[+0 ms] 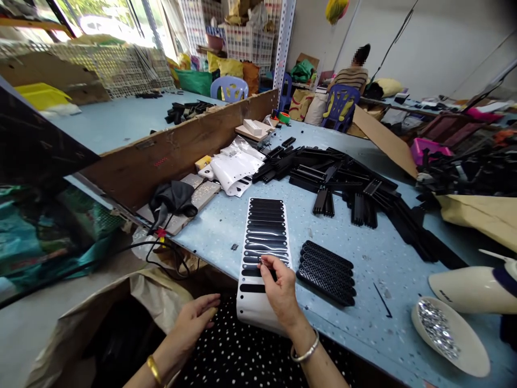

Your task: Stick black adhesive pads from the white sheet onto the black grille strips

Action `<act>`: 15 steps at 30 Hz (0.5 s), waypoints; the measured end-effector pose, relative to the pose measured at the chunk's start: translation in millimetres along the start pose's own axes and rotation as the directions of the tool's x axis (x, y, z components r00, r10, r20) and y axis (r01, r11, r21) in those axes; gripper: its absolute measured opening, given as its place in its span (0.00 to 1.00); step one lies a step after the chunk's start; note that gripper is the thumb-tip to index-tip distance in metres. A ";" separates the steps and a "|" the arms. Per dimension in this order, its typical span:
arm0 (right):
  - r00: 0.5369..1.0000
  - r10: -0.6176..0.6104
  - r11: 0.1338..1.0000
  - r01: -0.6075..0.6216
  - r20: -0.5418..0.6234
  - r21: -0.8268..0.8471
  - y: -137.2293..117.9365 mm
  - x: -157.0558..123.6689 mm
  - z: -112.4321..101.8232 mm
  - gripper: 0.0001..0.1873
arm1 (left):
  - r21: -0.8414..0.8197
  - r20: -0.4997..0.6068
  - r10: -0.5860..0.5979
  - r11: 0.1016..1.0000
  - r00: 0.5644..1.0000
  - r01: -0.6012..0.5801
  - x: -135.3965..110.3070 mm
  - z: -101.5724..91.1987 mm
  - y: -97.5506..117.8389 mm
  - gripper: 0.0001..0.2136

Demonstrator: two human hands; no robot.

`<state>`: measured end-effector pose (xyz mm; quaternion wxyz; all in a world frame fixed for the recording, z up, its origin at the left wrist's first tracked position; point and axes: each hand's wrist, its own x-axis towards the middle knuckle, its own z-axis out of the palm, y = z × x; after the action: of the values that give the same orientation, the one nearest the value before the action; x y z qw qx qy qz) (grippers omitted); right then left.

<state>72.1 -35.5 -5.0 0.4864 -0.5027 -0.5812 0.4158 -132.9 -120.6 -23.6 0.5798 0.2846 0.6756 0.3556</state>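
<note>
A white backing sheet (pixel 251 305) with rows of long black strips (pixel 264 237) lies at the table's front edge, its near end bending down over it. Over the sheet's lower part is my right hand (pixel 280 285), thumb and forefinger pinched together at one of the strips; a small dark bit shows at the fingertips, too little to name. My left hand (pixel 196 318) hovers left of the sheet, in front of the table edge, fingers stretched out and holding nothing. Just right of my right hand sits a row of black textured oblong pieces (pixel 326 272).
Black slotted bars (pixel 335 175) are heaped across the back of the table. At right stand a white dish (pixel 470 345) of shiny metal pieces and a cream-coloured appliance (pixel 464 288). An open sack (pixel 133 291) is at lower left. A person (pixel 350 75) sits in the background.
</note>
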 end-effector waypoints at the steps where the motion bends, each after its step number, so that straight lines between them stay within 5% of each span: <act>1: 1.000 -0.021 1.000 0.021 0.012 -0.005 -0.9 0.3 -0.2 0.10 | -0.012 0.029 0.001 1.000 1.000 -0.001 -1.2 3.3 7.1 0.19; 5: 0.994 -0.079 0.996 0.081 0.076 -0.031 -7.6 2.6 0.2 0.11 | -0.110 0.196 0.128 0.988 0.972 -0.108 -1.6 29.4 34.5 0.13; 8: 0.997 0.033 0.994 -0.039 0.063 0.104 -19.8 9.2 -9.5 0.12 | -0.189 0.254 0.174 0.974 0.951 -0.128 3.6 47.0 42.4 0.15; 11: 0.977 0.210 0.879 -0.173 -0.034 0.445 -43.7 20.4 -43.2 0.12 | -0.194 0.219 0.154 0.975 0.963 -0.112 10.0 51.5 40.2 0.16; 15: 0.944 0.159 0.840 0.025 -0.290 0.542 -73.0 24.1 -105.7 0.09 | -0.119 0.175 0.147 0.985 0.974 -0.128 17.7 43.4 38.5 0.18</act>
<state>162.4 -23.1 88.6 0.6812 -0.4274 -0.3352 0.4909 -94.1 -77.4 -5.9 0.6276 0.3307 0.5782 0.4030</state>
